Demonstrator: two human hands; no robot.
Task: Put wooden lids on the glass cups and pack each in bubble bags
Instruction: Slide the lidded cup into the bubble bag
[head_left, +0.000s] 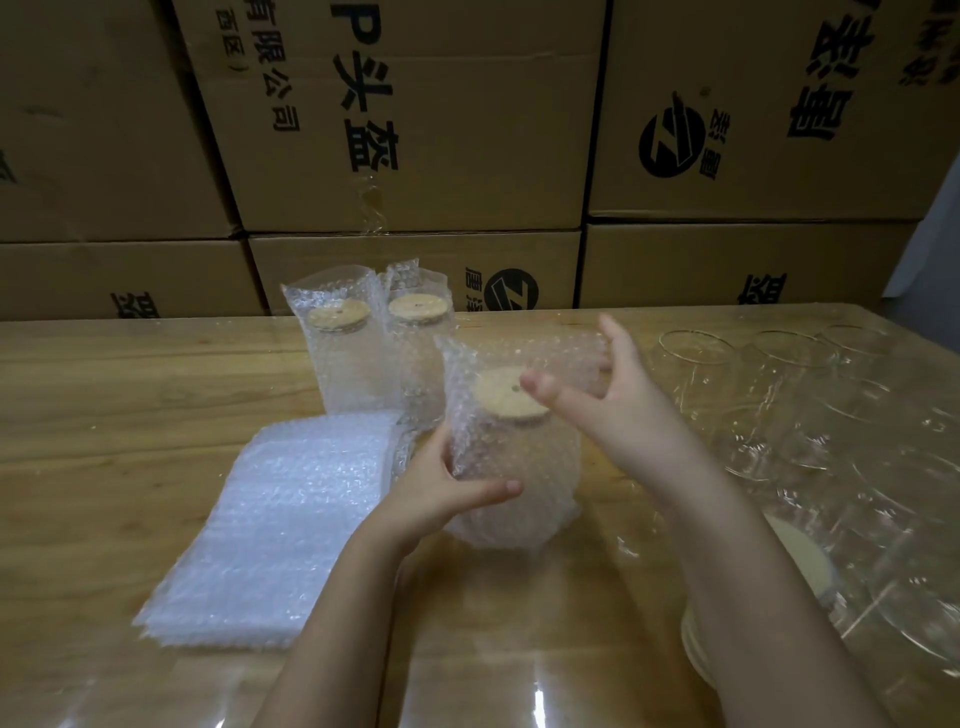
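Note:
A glass cup with a wooden lid (511, 392) sits inside a bubble bag (511, 467) held above the table's middle. My left hand (441, 483) grips the bag's left side, thumb across its front. My right hand (597, 395) hovers at the bag's open top right, fingers spread and relaxed, fingertips near the lid. Two packed lidded cups (343, 358) (418, 353) stand upright behind. A flat stack of bubble bags (280, 525) lies to the left. Bare glass cups (789, 405) crowd the right. A stack of wooden lids (698, 631) shows under my right forearm.
The wooden table (130, 395) has a glossy clear cover. Large cardboard boxes (415, 119) are stacked like a wall along its far edge. More glass cups (909, 597) fill the near right corner.

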